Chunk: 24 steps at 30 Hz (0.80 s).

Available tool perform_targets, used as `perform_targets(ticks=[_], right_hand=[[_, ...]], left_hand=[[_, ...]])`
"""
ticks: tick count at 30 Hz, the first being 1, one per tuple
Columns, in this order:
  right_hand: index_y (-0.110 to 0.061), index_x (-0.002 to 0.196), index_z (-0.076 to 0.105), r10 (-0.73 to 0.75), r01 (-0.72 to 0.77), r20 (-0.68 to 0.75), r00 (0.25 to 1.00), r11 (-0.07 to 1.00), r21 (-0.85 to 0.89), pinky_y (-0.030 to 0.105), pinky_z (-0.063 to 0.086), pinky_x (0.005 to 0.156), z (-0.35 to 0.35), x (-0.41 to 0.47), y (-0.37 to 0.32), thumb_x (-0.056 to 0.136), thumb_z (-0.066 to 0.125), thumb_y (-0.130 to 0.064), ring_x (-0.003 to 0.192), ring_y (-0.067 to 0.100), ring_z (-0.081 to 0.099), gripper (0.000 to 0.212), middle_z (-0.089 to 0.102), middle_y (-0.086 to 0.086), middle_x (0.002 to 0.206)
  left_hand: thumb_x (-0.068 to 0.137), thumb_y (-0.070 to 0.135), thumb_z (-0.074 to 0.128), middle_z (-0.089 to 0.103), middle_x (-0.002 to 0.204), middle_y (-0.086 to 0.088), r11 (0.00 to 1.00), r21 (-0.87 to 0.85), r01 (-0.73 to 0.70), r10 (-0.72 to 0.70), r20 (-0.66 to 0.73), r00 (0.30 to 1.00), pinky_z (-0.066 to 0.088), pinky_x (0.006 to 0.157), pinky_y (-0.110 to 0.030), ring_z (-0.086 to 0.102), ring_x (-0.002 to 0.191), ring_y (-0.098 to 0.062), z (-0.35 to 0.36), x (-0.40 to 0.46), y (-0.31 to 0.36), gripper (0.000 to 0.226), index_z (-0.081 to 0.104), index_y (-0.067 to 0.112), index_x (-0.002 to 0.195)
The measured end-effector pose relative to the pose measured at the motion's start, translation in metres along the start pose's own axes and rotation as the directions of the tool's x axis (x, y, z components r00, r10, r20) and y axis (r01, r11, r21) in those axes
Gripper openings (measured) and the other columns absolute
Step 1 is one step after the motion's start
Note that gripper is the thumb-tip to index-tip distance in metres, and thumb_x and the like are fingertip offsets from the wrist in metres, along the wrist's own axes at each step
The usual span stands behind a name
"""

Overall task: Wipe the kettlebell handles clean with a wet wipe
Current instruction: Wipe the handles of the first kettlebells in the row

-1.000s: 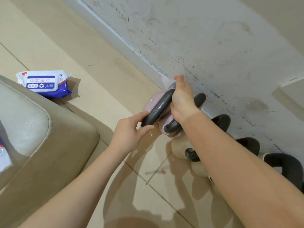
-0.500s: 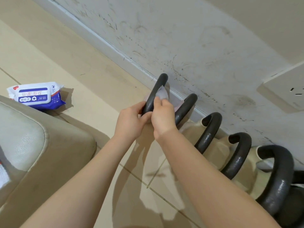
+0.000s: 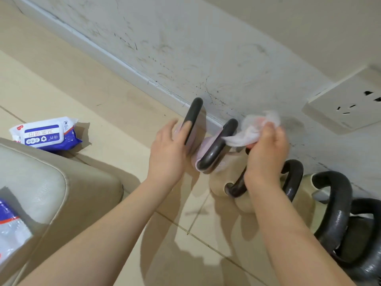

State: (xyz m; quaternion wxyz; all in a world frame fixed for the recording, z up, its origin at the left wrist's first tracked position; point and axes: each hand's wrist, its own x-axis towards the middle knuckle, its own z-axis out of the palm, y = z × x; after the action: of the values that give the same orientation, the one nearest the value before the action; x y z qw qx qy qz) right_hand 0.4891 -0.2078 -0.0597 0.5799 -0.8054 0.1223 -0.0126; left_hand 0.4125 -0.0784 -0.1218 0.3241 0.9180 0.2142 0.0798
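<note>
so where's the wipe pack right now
In the head view the wipe pack lies on the floor tiles at far left, just beyond the beige cushion and well left of the left hand.

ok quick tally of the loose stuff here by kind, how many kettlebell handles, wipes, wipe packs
kettlebell handles: 6
wet wipe: 1, in the right hand
wipe packs: 2
total: 9
</note>
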Motion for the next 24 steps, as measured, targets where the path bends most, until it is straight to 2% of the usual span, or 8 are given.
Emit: perform_targets(ticks=[2,3,6,9,12,15,20,24], right_hand=[[-0.012,0.08,0.053,-0.277,0.275,0.019,0.961,0.938,-0.209,0.024,0.034,0.072,-0.007,0.006,0.007,0.098,0.035,-0.022,0.076,0.013,0.045,0.027,0.056,0.003,0.093],[-0.004,0.086,0.056,-0.402,0.422,0.129,0.907,0.85,-0.316,0.022,0.032,0.073,-0.007,0.007,0.013,0.097,0.036,-0.02,0.081,0.013,0.044,0.028,0.055,0.007,0.103],[-0.004,0.104,0.062,-0.403,0.755,0.644,0.65,0.435,-0.49,0.034,0.04,0.079,-0.004,0.002,0.044,0.092,0.032,-0.033,0.098,0.027,0.052,0.044,0.059,0.012,0.12],[-0.013,0.111,0.065,-0.228,0.848,0.832,0.506,0.31,-0.431,0.044,0.03,0.103,-0.007,-0.008,0.059,0.087,0.027,-0.034,0.121,0.029,0.046,0.05,0.058,0.005,0.132],[-0.013,0.125,0.057,-0.183,0.924,0.914,0.363,0.196,-0.328,0.036,0.013,0.115,-0.007,-0.004,0.059,0.088,0.02,-0.033,0.137,0.029,0.034,0.056,0.048,0.008,0.142],[-0.01,0.139,0.041,-0.131,0.858,0.871,0.473,0.294,-0.422,0.034,0.009,0.117,0.0,0.007,0.049,0.1,0.02,-0.031,0.145,0.025,0.012,0.048,0.025,0.01,0.154],[-0.005,0.119,0.059,-0.132,0.737,0.805,0.578,0.51,-0.445,0.016,0.001,0.111,0.016,-0.021,0.056,0.101,0.031,-0.024,0.145,0.016,0.005,0.038,0.017,0.008,0.156],[-0.003,0.116,0.054,-0.147,0.299,0.402,0.904,0.888,-0.349,-0.004,0.016,0.085,0.022,-0.02,0.053,0.094,0.049,-0.008,0.121,0.005,0.039,0.024,0.03,0.006,0.147]], left_hand=[[0.084,0.012,0.049,0.056,0.127,-0.017,0.945,0.049,-0.325,0.327,-0.042,0.944,0.044,0.09,-0.039,0.054,0.111,-0.035,0.005,-0.006,0.009,0.041,0.06,0.011,0.123],[0.083,0.011,0.048,0.059,0.124,-0.016,0.932,-0.014,-0.363,0.364,0.029,0.931,0.046,0.09,-0.037,0.056,0.109,-0.034,0.01,-0.009,0.015,0.041,0.059,0.009,0.122],[0.085,0.006,0.048,0.06,0.11,-0.009,0.954,-0.301,-0.016,0.093,0.247,0.965,0.04,0.081,-0.021,0.057,0.106,-0.027,0.02,-0.015,0.03,0.03,0.054,0.008,0.114],[0.085,-0.003,0.042,0.057,0.102,0.0,0.856,-0.419,0.303,-0.196,0.281,0.94,0.038,0.067,-0.01,0.055,0.095,-0.016,0.018,-0.021,0.032,0.033,0.049,0.008,0.116],[0.086,0.001,0.042,0.062,0.111,-0.004,0.82,-0.416,0.393,-0.282,0.303,0.91,0.044,0.085,-0.024,0.057,0.103,-0.019,0.014,-0.027,0.026,0.038,0.05,0.009,0.122],[0.087,0.001,0.043,0.062,0.112,-0.002,0.801,-0.439,0.407,-0.295,0.301,0.907,0.041,0.088,-0.023,0.057,0.104,-0.017,0.012,-0.03,0.025,0.034,0.054,0.01,0.119],[0.086,-0.006,0.037,0.052,0.132,-0.005,0.742,-0.518,0.426,-0.364,0.222,0.905,0.033,0.076,0.0,0.049,0.114,-0.009,0.008,-0.031,0.028,0.05,0.043,0.009,0.133],[0.086,-0.003,0.037,0.055,0.128,-0.003,0.73,-0.551,0.405,-0.39,0.15,0.908,0.034,0.081,-0.008,0.049,0.108,-0.007,0.008,-0.031,0.03,0.048,0.044,0.015,0.13]])
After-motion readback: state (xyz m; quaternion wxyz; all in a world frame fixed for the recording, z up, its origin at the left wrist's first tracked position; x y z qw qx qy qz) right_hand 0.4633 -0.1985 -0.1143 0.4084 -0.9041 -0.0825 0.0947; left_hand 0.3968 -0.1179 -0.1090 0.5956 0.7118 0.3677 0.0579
